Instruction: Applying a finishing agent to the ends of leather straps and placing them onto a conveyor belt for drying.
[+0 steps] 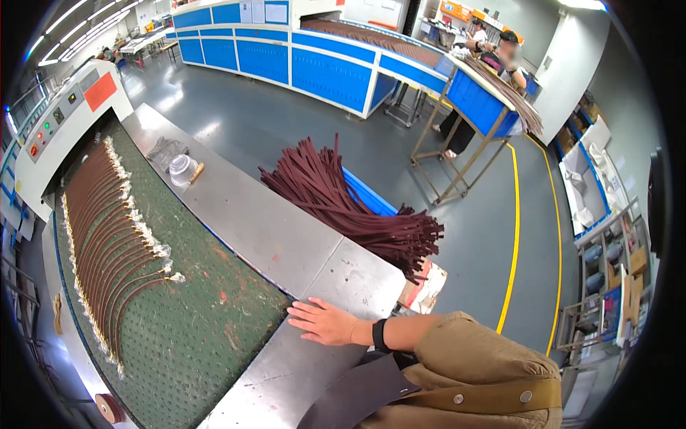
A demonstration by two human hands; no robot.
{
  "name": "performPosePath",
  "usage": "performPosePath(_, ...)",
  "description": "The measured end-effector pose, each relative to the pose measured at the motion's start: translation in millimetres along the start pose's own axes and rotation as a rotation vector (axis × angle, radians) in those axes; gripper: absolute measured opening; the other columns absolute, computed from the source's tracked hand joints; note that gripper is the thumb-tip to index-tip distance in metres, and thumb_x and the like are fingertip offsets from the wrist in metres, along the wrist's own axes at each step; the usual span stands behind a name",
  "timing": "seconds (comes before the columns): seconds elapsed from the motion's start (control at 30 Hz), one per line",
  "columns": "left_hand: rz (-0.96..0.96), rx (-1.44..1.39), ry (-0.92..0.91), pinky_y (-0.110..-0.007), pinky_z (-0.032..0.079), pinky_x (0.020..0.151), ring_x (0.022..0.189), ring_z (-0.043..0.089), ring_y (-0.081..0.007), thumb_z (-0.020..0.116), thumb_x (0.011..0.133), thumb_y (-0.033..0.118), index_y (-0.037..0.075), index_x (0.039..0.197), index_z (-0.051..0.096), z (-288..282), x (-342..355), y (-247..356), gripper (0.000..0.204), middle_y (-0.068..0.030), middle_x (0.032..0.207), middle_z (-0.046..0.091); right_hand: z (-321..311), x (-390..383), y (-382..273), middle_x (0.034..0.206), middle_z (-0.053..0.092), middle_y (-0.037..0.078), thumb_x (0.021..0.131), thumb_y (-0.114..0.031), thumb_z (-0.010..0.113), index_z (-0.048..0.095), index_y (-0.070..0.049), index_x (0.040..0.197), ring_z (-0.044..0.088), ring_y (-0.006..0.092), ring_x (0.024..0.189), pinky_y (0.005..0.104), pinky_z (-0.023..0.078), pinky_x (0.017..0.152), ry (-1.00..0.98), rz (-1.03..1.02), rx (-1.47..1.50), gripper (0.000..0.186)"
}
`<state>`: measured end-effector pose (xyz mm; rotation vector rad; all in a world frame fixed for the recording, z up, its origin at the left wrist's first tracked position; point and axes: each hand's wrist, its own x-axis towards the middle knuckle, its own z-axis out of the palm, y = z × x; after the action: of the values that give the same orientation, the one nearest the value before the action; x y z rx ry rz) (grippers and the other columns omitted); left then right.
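From the head view, I see my right hand (325, 322) lying flat, fingers spread wide and holding nothing, on the steel surface (279, 236) right at the edge of the green conveyor belt (193, 322). Brown straps (107, 229) lie well apart up the belt. My left hand is out of view.

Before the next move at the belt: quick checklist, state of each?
1. Right hand empty, flat on the steel table: ok.
2. Left hand in view: not ok, not visible.
3. Brown straps laid in a row on the green conveyor belt: ok.
4. Strap bundle within reach: cannot tell.
5. Belt running: cannot tell.
6. Plastic cup clear of hand: ok.
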<state>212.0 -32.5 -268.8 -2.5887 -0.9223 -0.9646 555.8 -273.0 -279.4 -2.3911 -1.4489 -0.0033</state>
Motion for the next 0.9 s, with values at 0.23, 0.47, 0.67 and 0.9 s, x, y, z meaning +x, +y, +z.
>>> performPosePath(0.23, 0.114, 0.038, 0.022, -0.05, 0.046, 0.072, 0.088, 0.058, -0.0371, 0.048, 0.103, 0.028, 0.004, 0.09, 0.059, 10, -2, -11, 0.029, -0.0187, 0.098, 0.059, 0, 0, 3, 0.151, 0.04, 0.009, 0.1, -0.036, 0.049, 0.045, -0.011, 0.142, 0.033, 0.025, 0.142, 0.0463, 0.025, 0.116, 0.027, -0.003, -0.017, 0.049)
performPosePath(0.47, 0.053, -0.09, -0.097, -0.044, 0.047, 0.08, 0.088, 0.056, -0.0345, 0.06, 0.094, 0.015, -0.004, 0.103, 0.063, 4, -28, -44, 0.021, -0.0182, 0.097, 0.059, -2, 5, -1, 0.146, 0.046, 0.014, 0.098, -0.033, 0.052, 0.046, -0.005, 0.14, 0.038, 0.03, 0.138, 0.049, 0.028, 0.114, 0.041, -0.03, 0.079, 0.051)
performPosePath(0.67, -0.581, -0.376, -0.399, -0.046, 0.036, 0.106, 0.124, 0.041, -0.0438, 0.057, 0.091, 0.012, -0.006, 0.123, 0.049, 4, -40, -37, 0.038, -0.0289, 0.132, 0.042, 15, 1, -2, 0.124, 0.057, 0.015, 0.097, -0.016, 0.058, 0.037, 0.001, 0.141, 0.056, 0.0249, 0.114, 0.0388, 0.04, 0.103, 0.528, 0.369, 0.805, 0.052)
performPosePath(0.9, -0.695, -0.504, -0.253, -0.037, 0.052, 0.076, 0.088, 0.064, -0.0284, 0.068, 0.086, 0.009, 0.004, 0.112, 0.061, -119, 5, -23, 0.027, -0.0131, 0.102, 0.062, -79, 96, -54, 0.099, 0.058, 0.008, 0.1, -0.006, 0.05, 0.042, 0.001, 0.132, 0.057, 0.0163, 0.09, 0.0303, 0.047, 0.086, 0.27, 0.034, 1.11, 0.035)
